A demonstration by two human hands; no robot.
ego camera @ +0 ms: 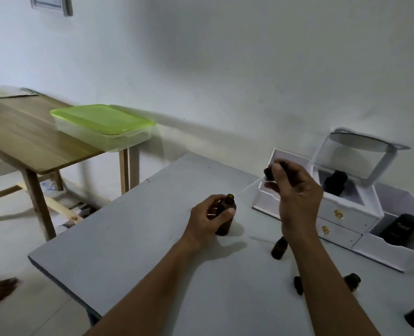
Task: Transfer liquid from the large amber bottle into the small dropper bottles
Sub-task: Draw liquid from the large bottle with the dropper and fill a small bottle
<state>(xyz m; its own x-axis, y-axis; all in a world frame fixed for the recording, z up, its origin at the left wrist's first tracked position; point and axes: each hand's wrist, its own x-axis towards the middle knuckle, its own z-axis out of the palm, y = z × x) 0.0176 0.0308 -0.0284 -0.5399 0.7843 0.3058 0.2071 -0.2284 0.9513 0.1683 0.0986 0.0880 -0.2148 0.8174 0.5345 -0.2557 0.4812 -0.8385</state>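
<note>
Dropper (pixel 269 173) held with its tip just beside the mouth of the large amber bottle (pixel 225 214), mid-frame.
The bottle, uncapped and upright on the grey table (pixel 140 238), is gripped by the curled fingers of the left hand (pixel 208 219). The black bulb is pinched by the right hand (pixel 295 190). Drawing or carrying of liquid is judged to be in hand. Next, the glass tip must be steadied over the small dropper bottle (pixel 279 248) at lower right.

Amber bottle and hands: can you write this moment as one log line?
left hand: holds open amber bottle on table | right hand: pinches dropper above table | small bottle: standing
</note>
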